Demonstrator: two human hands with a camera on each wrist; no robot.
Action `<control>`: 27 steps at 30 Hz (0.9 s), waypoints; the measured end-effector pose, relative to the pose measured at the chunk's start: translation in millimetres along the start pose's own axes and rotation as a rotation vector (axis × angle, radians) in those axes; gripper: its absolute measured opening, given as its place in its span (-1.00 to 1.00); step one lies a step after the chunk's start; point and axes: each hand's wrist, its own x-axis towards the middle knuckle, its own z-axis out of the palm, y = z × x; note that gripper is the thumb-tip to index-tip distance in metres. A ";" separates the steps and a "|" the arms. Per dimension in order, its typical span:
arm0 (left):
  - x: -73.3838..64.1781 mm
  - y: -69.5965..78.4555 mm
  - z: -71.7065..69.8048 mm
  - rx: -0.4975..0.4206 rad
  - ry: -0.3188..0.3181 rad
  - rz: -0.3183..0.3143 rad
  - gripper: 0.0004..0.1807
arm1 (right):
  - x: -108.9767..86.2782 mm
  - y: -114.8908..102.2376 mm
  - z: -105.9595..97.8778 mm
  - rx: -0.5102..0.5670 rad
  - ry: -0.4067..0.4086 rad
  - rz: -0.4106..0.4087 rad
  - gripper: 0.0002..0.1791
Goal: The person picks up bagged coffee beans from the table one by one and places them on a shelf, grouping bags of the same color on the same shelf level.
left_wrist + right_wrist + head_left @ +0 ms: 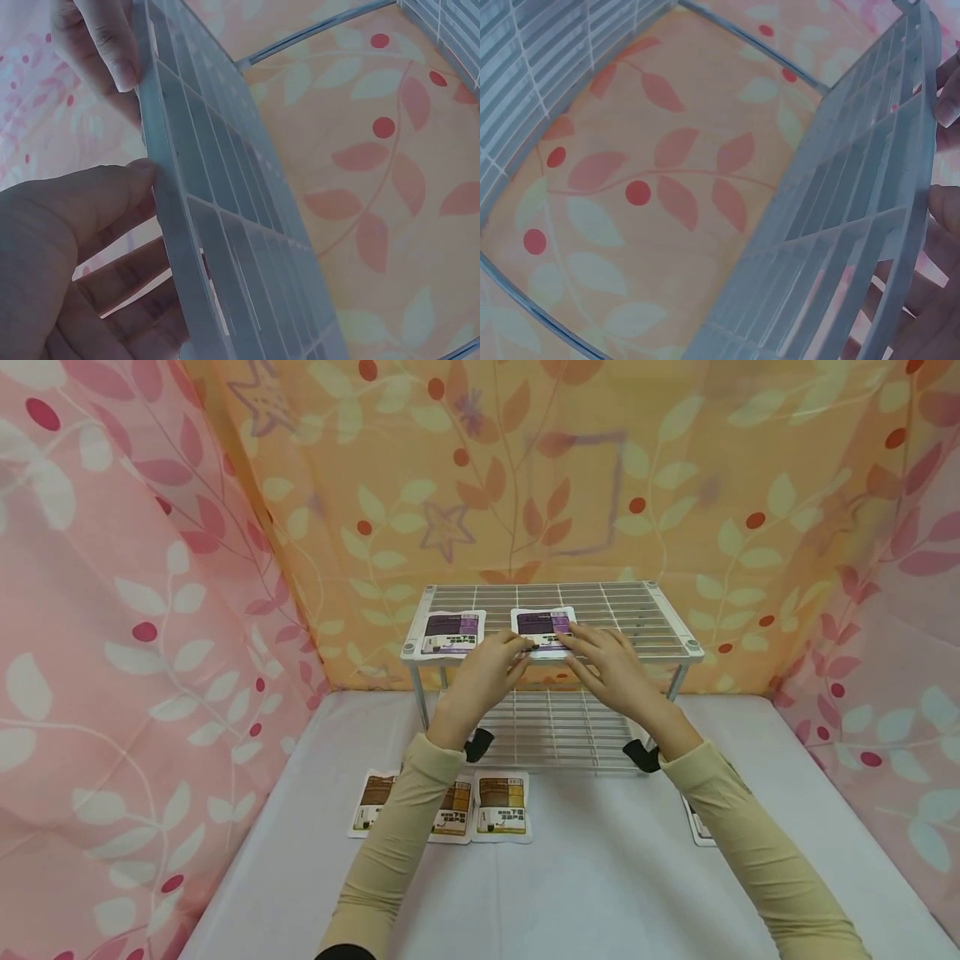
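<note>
Both of my hands are at the front edge of a white wire rack's top shelf. Under their fingertips lies a flat purple-and-white packet. My left hand touches its lower left part, fingers extended. On the right side of the packet rest the spread fingers of my right hand. A matching purple packet lies farther left on the shelf, partly behind the left hand. In the left wrist view the thumb is by the shelf's rim, while the packet itself is hidden there.
Several brown-and-gold packets lie in a row on the white table, partly covered by the left sleeve. Another packet shows beside the right sleeve. The rack has a lower shelf. Patterned cloth walls enclose the table.
</note>
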 end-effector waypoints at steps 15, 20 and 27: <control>-7.6 9.2 11.5 -0.047 0.209 0.064 -0.68 | -12.2 6.4 4.0 0.009 0.253 -0.061 -0.59; -11.8 16.2 21.6 -0.057 0.303 0.120 -0.66 | -21.1 7.5 6.8 0.029 0.300 -0.083 -0.56; -18.6 23.8 42.3 -0.023 0.361 0.202 -0.60 | -36.4 7.2 12.2 0.035 0.342 -0.077 -0.55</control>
